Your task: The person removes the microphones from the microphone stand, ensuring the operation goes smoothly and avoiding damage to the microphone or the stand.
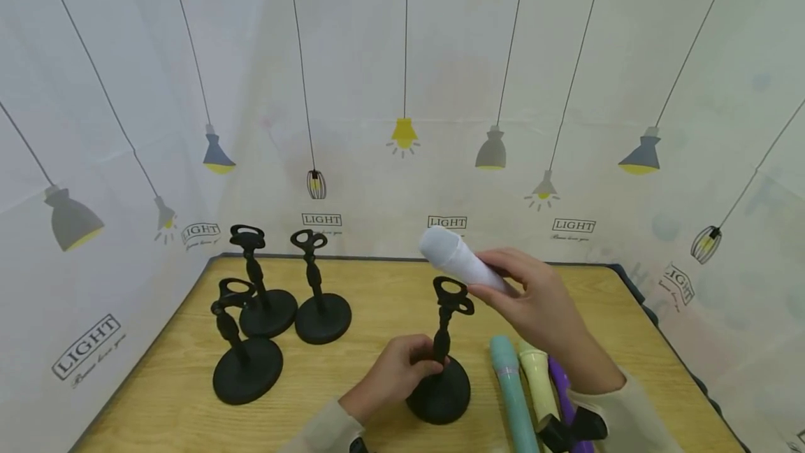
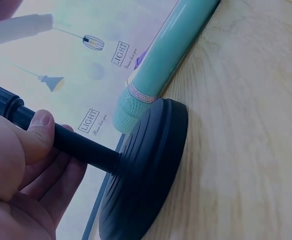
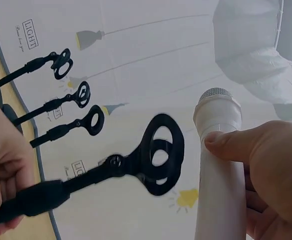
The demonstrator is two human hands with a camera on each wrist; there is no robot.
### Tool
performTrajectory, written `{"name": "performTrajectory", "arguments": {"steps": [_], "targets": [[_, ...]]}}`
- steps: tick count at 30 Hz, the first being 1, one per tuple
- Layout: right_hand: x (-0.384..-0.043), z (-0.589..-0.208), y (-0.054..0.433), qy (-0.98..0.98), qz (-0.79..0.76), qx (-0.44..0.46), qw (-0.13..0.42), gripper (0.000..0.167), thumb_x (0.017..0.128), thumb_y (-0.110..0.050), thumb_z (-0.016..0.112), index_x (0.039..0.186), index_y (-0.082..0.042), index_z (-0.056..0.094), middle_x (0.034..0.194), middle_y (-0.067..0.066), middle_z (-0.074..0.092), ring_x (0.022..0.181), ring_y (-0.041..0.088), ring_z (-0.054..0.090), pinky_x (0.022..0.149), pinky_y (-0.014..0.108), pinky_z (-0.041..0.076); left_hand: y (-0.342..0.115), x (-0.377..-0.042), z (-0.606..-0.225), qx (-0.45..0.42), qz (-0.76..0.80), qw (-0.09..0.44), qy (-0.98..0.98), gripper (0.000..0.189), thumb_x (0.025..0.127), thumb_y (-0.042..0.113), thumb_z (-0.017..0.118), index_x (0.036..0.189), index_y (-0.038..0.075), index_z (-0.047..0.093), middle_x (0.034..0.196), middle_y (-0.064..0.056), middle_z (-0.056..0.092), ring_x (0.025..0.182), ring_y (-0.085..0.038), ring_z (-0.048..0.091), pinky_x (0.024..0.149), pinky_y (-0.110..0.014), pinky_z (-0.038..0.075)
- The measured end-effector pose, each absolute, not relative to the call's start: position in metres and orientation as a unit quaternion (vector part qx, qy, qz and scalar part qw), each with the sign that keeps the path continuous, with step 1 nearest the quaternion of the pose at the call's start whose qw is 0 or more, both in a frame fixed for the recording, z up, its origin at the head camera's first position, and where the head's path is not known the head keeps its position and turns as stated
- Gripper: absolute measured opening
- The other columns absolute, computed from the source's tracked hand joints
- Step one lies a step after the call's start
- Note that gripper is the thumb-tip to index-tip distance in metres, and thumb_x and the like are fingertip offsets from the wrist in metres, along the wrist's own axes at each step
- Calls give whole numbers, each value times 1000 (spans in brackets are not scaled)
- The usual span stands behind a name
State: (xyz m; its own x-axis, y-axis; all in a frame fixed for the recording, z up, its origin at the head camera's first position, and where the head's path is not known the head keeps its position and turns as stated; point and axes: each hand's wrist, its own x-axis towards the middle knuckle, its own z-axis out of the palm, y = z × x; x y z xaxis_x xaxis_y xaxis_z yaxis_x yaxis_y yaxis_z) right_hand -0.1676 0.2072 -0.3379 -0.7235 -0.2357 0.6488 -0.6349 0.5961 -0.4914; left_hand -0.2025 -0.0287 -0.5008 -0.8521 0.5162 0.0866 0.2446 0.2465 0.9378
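My left hand (image 1: 396, 375) grips the post of a black desktop microphone stand (image 1: 443, 397) with a round base, thumb on one side and fingers on the other. A ring-shaped clip (image 3: 161, 155) tops that stand. In my right hand (image 1: 542, 303) is a white microphone (image 1: 458, 257), pinched by the lower body, its head tilted up to the left. The microphone overlaps the space just above the clip in the head view. A metal mesh head (image 3: 216, 93) shows on it in the right wrist view.
Three more black stands (image 1: 248, 369) stand on the left of the wooden table (image 1: 377, 299), their clips bare. To the right lie a teal microphone (image 1: 516, 397), a yellow microphone (image 1: 538, 379) and a purple microphone (image 1: 562, 386), side by side. A lamp-printed curtain (image 1: 352, 89) surrounds the table.
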Motion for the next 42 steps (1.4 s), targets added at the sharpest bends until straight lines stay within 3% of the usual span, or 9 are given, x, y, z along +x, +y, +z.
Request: {"name": "performTrajectory", "arguments": {"steps": [7, 14, 21, 24, 31, 36, 42], "targets": [[-167, -357, 224, -870, 360, 203, 271, 37, 88, -7, 89, 123, -10, 79, 118, 5, 81, 96, 6, 69, 79, 23, 58, -32, -202, -501, 238, 553, 121, 789, 11, 101, 8, 75, 111, 12, 79, 109, 2, 82, 102, -7, 75, 91, -23, 61], [-161, -381, 244, -861, 417, 164, 241, 35, 91, -2, 86, 125, -2, 77, 118, 15, 79, 102, -7, 66, 87, 9, 56, -36, -200, -502, 249, 560, 129, 780, 12, 101, 6, 75, 112, 10, 79, 109, -2, 82, 102, -7, 76, 92, -25, 62], [-153, -403, 263, -890, 402, 69, 201, 38, 94, -17, 86, 128, -2, 75, 118, 16, 79, 98, -14, 63, 83, 12, 55, -37, -198, -505, 247, 567, 134, 774, 12, 101, 6, 75, 111, 9, 79, 110, -4, 82, 102, -6, 75, 91, -21, 60], [-152, -408, 271, -899, 392, 42, 190, 43, 95, -21, 86, 132, -2, 73, 122, 19, 79, 100, -7, 67, 82, 12, 55, -37, -198, -505, 247, 568, 127, 774, 11, 100, 6, 75, 109, 11, 80, 109, -1, 82, 102, -6, 75, 90, -20, 60], [-146, -421, 287, -914, 375, -16, 153, 51, 97, -30, 84, 136, 1, 71, 123, 23, 78, 101, 27, 78, 73, 16, 56, -38, -198, -502, 246, 572, 127, 773, 13, 100, 6, 75, 110, 12, 80, 109, 0, 82, 103, -6, 75, 90, -19, 59], [-142, -431, 299, -922, 363, -64, 119, 58, 99, -36, 81, 139, 4, 67, 126, 27, 76, 105, 36, 78, 73, 20, 57, -40, -197, -502, 243, 571, 126, 774, 12, 100, 5, 76, 111, 9, 80, 109, -2, 83, 102, -6, 76, 90, -22, 61], [-135, -441, 313, -926, 353, -107, 76, 67, 101, -45, 76, 144, 6, 62, 131, 29, 73, 113, 42, 75, 80, 36, 63, -41, -196, -503, 245, 572, 124, 773, 13, 100, 5, 76, 111, 9, 80, 109, -3, 83, 102, -6, 76, 90, -23, 62]]}}
